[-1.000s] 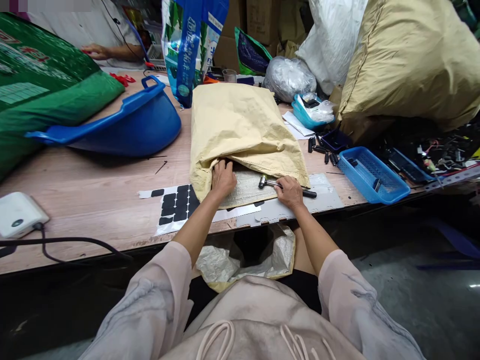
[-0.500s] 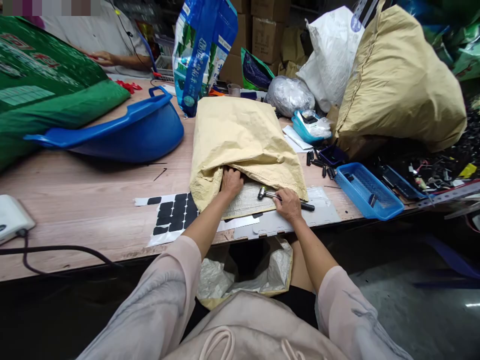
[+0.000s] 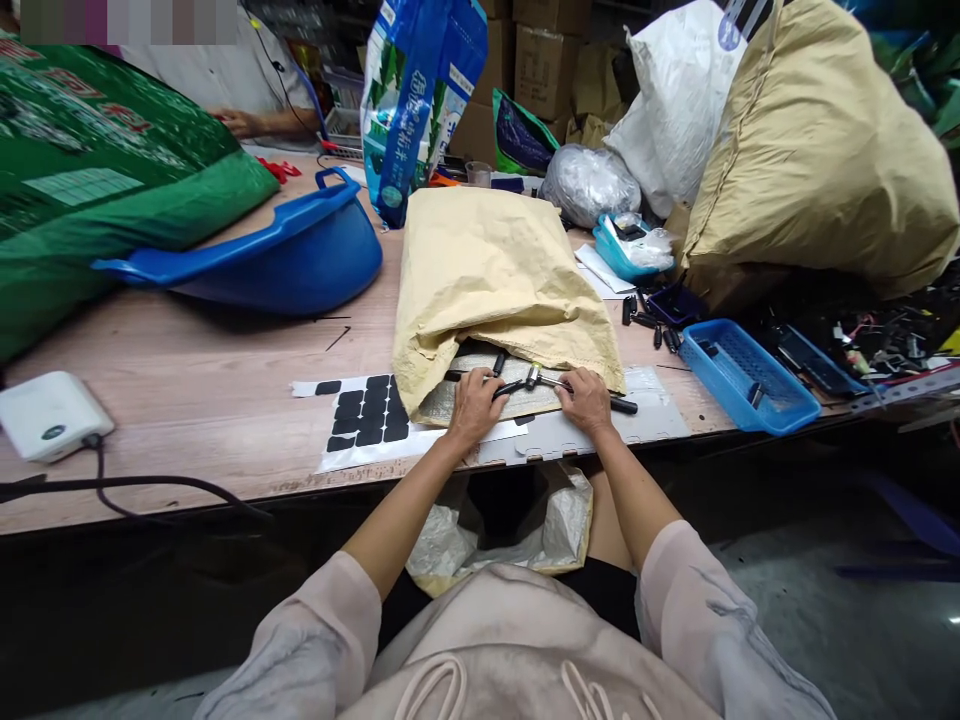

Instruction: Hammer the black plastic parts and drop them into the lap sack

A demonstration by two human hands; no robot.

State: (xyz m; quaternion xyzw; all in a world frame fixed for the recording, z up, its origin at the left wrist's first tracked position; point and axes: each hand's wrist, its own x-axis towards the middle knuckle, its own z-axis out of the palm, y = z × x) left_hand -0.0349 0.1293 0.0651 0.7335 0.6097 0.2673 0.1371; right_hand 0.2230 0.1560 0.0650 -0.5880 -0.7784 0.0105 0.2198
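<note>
A tan woven sack lies on the table with its open mouth toward me. My left hand is at that mouth, its fingers closed around slim black pieces whose exact kind I cannot make out. Another black piece stands up beside the fingers. My right hand grips a small hammer by the shaft. The hammer's metal head points left, close to the black pieces, over the sack's pale inner side. Part of the shaft is hidden under my fingers.
A sheet of black stickers and a grey board lie along the front edge. Around them are a blue basin, a white box with a cable, a blue basket and a stuffed tan sack. Another person's hand shows behind.
My left hand has come out of the sack's mouth toward me, now with black pieces in its fingers. My right hand stays on the hammer. The view has shifted slightly.
</note>
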